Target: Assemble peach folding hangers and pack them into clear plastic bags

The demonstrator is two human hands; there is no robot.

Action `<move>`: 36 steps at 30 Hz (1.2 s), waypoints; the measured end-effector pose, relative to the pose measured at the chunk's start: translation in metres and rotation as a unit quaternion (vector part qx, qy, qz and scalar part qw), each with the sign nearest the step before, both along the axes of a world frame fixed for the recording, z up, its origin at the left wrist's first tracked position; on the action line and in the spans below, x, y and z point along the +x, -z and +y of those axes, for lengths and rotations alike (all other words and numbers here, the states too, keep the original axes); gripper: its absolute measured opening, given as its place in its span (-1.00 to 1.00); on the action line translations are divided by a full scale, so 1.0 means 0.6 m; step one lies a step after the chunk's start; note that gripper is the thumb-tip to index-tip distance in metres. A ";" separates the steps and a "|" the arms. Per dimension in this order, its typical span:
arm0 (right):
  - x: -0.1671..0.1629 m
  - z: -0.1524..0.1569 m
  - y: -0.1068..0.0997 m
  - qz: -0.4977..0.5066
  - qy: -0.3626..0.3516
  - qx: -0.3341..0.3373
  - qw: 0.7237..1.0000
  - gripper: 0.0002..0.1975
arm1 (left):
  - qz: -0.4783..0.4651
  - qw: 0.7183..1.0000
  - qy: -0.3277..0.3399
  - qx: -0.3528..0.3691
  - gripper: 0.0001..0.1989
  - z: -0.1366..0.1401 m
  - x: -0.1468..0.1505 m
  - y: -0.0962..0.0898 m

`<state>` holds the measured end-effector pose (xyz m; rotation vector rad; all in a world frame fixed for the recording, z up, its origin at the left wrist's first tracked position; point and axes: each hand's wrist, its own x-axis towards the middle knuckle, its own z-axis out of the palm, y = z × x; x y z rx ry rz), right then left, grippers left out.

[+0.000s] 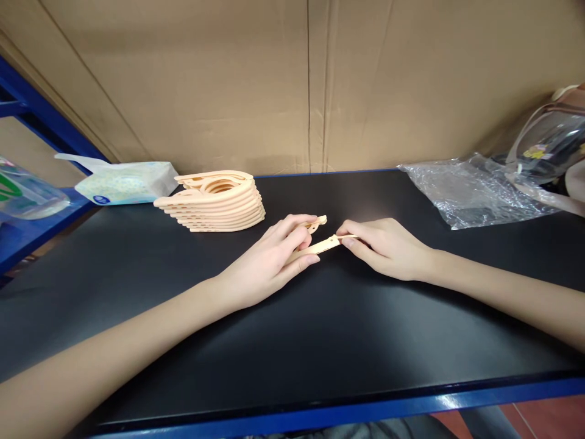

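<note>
A large brown cardboard sheet (pixel 219 85) with vertical creases stands behind the far edge of a matte black tabletop (pixel 365 341) rimmed in blue. At the far left lies a white soft tissue pack (pixel 128 183) with a pale speckled pattern and a blue oval mark, a tissue sticking out leftward. Left of it are a blue metal frame (pixel 50 116) and a clear plastic object (pixel 34 198) with a green mark, partly out of view. At the far right, a crinkled transparent plastic bag (pixel 475 189) lies flat, just beside a rounded see-through bag (pixel 555 137) with pale straps. Reddish floor tiles (pixel 548 417) show at the near right.
</note>
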<state>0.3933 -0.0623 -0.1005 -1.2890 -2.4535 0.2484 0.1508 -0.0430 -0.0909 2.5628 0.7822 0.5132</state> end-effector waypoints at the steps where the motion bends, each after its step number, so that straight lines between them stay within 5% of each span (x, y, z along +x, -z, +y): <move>1: 0.000 0.000 0.000 0.004 -0.007 -0.005 1.000 -0.76 | -0.001 1.000 0.001 -0.002 -0.82 0.000 0.001 0.000; 16: -0.012 -0.003 -0.010 0.054 0.011 -0.066 0.996 -0.63 | -0.003 1.000 0.010 0.013 -0.83 0.001 0.000 0.004; 36: -0.011 -0.010 -0.005 0.059 -0.042 -0.023 0.997 -0.67 | 0.031 0.997 0.026 0.071 -0.80 0.000 0.000 0.007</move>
